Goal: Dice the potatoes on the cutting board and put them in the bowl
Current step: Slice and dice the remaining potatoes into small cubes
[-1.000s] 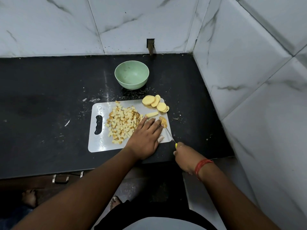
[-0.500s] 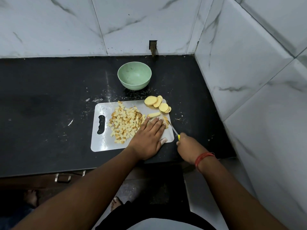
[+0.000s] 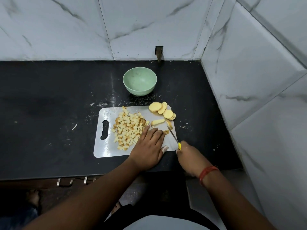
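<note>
The right hand (image 3: 186,155) grips a yellow-handled knife (image 3: 173,136) while the flat left hand (image 3: 147,145) steadies potato strips on the white plastic cutting board (image 3: 106,113), diced cubes (image 3: 127,128) heaped aside, round slices (image 3: 162,109) waiting, pale green bowl (image 3: 139,83) beyond, empty.

Cutting board (image 3: 106,146) lies on counter (image 3: 49,130). Bowl (image 3: 139,83) stands at 12 o'clock of the board, apart from it. On the board: diced pile (image 3: 127,128) centre, slices (image 3: 163,110) at 2 o'clock corner, knife (image 3: 173,136) at 3 o'clock edge.
</note>
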{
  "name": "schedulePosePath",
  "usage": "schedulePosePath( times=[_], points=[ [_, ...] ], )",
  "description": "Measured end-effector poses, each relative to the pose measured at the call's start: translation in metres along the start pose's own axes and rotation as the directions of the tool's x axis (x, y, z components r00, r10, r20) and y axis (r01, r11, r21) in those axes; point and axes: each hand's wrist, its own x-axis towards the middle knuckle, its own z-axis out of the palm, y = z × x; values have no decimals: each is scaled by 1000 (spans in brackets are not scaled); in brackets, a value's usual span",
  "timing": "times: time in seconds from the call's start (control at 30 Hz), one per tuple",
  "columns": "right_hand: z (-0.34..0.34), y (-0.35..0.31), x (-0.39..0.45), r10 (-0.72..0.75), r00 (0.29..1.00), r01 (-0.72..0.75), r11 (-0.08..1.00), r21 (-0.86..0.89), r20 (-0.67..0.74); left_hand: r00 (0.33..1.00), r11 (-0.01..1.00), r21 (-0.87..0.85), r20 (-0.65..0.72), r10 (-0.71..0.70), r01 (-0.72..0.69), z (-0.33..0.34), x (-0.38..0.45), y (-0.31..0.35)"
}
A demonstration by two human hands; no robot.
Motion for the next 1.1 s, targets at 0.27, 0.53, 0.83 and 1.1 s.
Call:
schedulePosePath(
  times=[0.27,0.53,0.83,1.1],
  points=[
    [5,-6,14,-22,995,26,999,-47,93,999,998,-36,18,-44,45,2,3,-2],
    [12,4,10,-22,995,26,999,-37,98,993,996,-39,85,-80,83,1,4,-2],
    [13,3,2,-26,998,25,1000,-19,-56,992,992,-80,80,-96,103,2,2,-3],
    [20,-10,20,17,1000,-16,998,-66,14,990,988,-83,58,-126,130,2,1,-3]
  ],
)
